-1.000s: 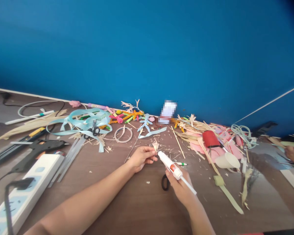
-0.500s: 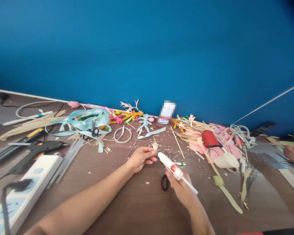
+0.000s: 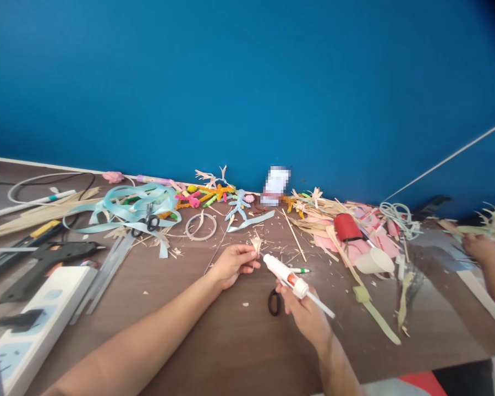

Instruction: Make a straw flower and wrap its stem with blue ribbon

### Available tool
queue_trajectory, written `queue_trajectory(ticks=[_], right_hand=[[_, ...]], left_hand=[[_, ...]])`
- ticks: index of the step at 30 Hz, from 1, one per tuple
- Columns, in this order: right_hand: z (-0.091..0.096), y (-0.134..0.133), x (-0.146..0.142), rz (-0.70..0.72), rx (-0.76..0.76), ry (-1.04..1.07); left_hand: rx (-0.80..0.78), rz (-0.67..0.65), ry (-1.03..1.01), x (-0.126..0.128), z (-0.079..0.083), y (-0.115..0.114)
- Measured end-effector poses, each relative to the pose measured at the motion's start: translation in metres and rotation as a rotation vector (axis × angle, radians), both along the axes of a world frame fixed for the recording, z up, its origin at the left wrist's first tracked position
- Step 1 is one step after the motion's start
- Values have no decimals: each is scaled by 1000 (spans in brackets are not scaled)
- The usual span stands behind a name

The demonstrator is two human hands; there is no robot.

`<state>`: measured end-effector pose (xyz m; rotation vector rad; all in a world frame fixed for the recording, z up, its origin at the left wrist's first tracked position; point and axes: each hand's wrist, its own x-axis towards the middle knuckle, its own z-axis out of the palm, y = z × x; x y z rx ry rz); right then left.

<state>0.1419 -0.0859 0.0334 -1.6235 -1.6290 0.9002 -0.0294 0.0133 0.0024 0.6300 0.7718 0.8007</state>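
Observation:
Pinched in my left hand (image 3: pixel 236 266) is a small cream flower (image 3: pixel 256 242) of dried husk or paper, its petals pointing up and a thin stem below. My right hand (image 3: pixel 307 311) is wrapped round a white glue gun (image 3: pixel 282 273), with a pale glue stick (image 3: pixel 319 304) poking out of its back. The gun's nozzle points left at the flower, close beside it; whether they touch I cannot tell. Beside my right hand, a black loop handle (image 3: pixel 274 302) lies on the table. A white and green pen (image 3: pixel 299 270) lies just behind the glue gun.
At left are a white power strip (image 3: pixel 61 280), a black glue gun (image 3: pixel 49 261) and clear glue sticks (image 3: pixel 107 275). Blue ribbon (image 3: pixel 124 201), a tape ring (image 3: pixel 201 226) and a red spool (image 3: pixel 346 227) lie along the wall. Another person's hand (image 3: pixel 484 253) works at far right.
The white glue gun's nozzle has come slightly nearer the flower. Both hands keep their hold. The whole view has shifted a little, showing more of the table's front edge at lower right.

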Motion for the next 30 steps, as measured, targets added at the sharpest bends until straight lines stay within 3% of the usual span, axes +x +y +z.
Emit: queue_trajectory(ticks=[19, 30], right_hand=[[-2, 4, -2, -32, -89, 36], [0, 1, -2, -33, -63, 91]], left_hand=[[1, -24, -22, -1, 0, 0], [19, -30, -10, -1, -2, 1]])
